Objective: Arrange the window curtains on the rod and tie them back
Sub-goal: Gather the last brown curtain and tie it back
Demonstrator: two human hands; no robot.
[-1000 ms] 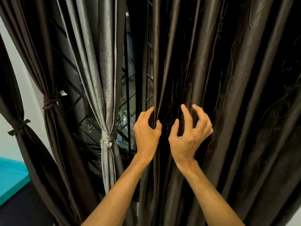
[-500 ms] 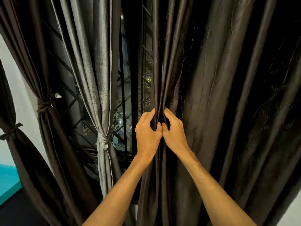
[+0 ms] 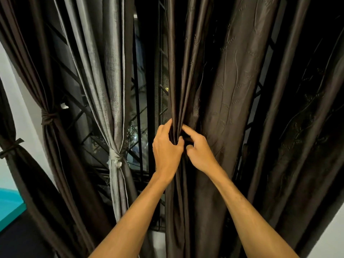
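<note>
Your right hand [image 3: 200, 155] — spread wide a second ago — has closed in beside your left hand [image 3: 167, 149] at frame centre. Both now pinch the dark curtain [image 3: 223, 90] by its gathered folds — bunched, I'd judge, but not yet tied.

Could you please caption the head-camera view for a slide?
Left hand and right hand bunch the brown curtain beside a tied-back grey curtain.

Dark brown curtain [image 3: 219, 101], hanging, apparently pleated

Black window grille [image 3: 138, 101], teal surface [image 3: 8, 205]
</note>
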